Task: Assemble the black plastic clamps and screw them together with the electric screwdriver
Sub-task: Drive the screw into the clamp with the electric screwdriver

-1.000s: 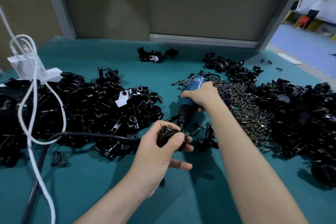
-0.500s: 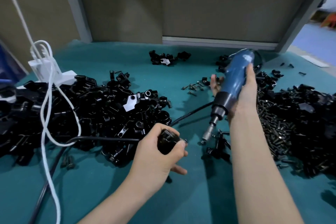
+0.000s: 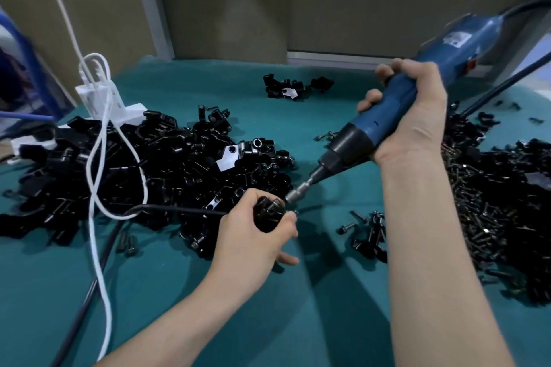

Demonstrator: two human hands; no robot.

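My left hand [image 3: 253, 235] grips a black plastic clamp [image 3: 269, 213] just above the teal table, near the middle of the view. My right hand [image 3: 414, 116] holds the blue electric screwdriver [image 3: 396, 110] tilted down to the left. Its metal bit [image 3: 298, 192] touches the top of the clamp, where a screw head shows. The screwdriver's black cord runs off to the upper right.
A big heap of black clamp parts [image 3: 143, 170] lies to the left, crossed by a white cable [image 3: 98, 158] and a black cable [image 3: 89, 292]. Screws [image 3: 477, 202] and more black parts [image 3: 524, 217] lie at the right. A small group of parts [image 3: 295, 88] sits at the back.
My right hand lifted the screwdriver off the table, swung it round and brought its bit down onto the clamp in my left hand. The left hand stayed put.
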